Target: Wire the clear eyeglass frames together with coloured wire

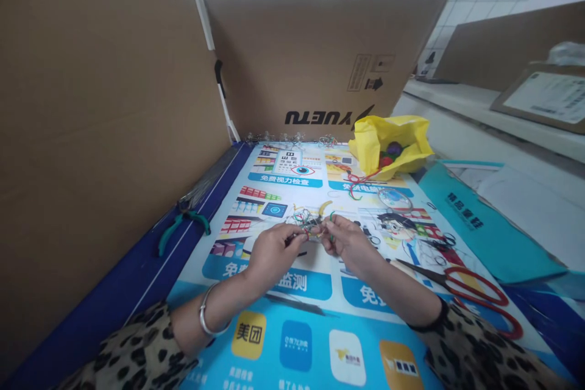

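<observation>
Both my hands meet at the middle of the printed mat [320, 341]. My left hand [274, 251] is closed in a pinch on a small tangle of thin coloured wire [307, 221]. My right hand [343, 239] is also closed, pinching the other side of the same wire piece, with a green strand beside its fingers. A silver bangle sits on my left wrist. Both forearms wear leopard-print sleeves.
Red-handled scissors [475, 294] lie on the mat at the right. Green-handled pliers [180, 225] rest at the left by the cardboard wall [100, 134]. A yellow bag [390, 143] with coloured wires stands at the back right. More cardboard [315, 61] closes the back.
</observation>
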Demonstrator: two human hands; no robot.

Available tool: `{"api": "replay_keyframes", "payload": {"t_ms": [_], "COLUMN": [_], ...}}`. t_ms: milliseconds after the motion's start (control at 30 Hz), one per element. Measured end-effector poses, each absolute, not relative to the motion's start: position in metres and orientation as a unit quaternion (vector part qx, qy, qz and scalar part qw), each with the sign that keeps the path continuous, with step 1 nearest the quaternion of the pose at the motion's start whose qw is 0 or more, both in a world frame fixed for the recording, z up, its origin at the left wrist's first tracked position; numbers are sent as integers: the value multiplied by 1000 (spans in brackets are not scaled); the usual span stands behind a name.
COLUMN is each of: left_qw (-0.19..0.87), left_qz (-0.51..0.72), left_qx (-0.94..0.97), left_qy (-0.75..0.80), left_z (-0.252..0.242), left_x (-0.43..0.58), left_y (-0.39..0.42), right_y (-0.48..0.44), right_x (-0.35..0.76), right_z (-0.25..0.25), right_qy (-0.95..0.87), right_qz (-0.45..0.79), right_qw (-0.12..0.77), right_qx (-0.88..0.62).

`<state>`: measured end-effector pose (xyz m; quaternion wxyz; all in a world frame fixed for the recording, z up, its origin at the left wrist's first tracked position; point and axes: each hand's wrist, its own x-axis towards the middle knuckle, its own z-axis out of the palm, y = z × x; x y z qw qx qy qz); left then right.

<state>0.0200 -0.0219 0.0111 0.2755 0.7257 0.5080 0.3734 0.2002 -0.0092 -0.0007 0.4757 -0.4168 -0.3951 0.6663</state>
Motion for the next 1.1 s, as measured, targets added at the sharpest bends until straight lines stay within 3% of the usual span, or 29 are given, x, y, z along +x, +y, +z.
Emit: {"api": "replay_keyframes", "payload": {"t_ms": [533,800,1100], "left_qw": [341,616,623], "left_qz": [371,414,494], "left_qx": [684,442,339], "left_qy": [527,504,504], "left_z": [20,34,29], "left_x": [27,41,44], "left_y": [-17,-35,-36], "right_y": [-9,-8,-9], "right_x": [201,201,202], "right_z": [-3,-6,-9], "right_qy": [-419,-432,-497], "right_qz": [673,666,635], "right_qw": [456,454,432], "right_qx": [-405,-404,-403]}}
